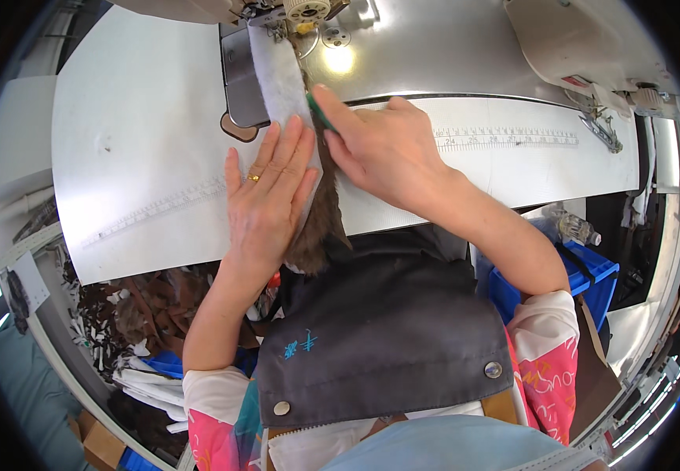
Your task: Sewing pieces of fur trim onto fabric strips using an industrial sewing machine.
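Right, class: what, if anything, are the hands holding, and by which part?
The right hand holds a slim green object; which part it grips is hidden. The left hand lies spread on the white strip, seemingly without gripping it.

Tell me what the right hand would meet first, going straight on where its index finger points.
Most likely the fur strip, just past the index fingertip, though height is unclear: it might skim over.

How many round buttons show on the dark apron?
2: one button at the apron front's lower left, another button at its lower right. More may be hidden.
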A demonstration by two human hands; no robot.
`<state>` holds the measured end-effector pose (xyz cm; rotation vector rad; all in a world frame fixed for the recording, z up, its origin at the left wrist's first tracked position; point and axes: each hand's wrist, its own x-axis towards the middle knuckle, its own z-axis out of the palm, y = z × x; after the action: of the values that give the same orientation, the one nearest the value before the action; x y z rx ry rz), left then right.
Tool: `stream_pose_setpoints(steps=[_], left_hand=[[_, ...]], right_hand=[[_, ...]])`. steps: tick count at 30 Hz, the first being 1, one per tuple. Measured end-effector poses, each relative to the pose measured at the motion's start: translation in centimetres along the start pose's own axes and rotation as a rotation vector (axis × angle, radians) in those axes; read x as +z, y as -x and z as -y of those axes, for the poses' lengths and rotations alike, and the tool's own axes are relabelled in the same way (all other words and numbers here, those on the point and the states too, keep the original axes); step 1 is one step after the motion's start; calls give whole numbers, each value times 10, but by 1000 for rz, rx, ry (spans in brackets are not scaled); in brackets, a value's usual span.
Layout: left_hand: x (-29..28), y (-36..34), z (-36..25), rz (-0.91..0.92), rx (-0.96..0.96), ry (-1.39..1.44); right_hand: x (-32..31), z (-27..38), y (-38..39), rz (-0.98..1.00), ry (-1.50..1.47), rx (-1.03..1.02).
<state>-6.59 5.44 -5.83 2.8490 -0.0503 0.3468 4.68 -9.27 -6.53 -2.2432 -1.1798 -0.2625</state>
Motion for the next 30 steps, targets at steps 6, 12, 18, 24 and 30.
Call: stream_pose_setpoints(steps=[6,12,18,24,30], left_hand=[[-1,-3,-2,-49,10,-53],[-5,-2,-1,-51,26,-78],[-9,-6,-1,-21,70,-79],[-5,-7,7,-62,61,39],[2,-26,21,-181,132,79]], right_hand=[[-30,-16,6,212,17,-237],[-70,-32,33,412,-230,-227],[-47,-35,-15,177,-84,-131],[-34,-51,-30,246,23,-148],[-37,-58,-20,222,-134,-235]])
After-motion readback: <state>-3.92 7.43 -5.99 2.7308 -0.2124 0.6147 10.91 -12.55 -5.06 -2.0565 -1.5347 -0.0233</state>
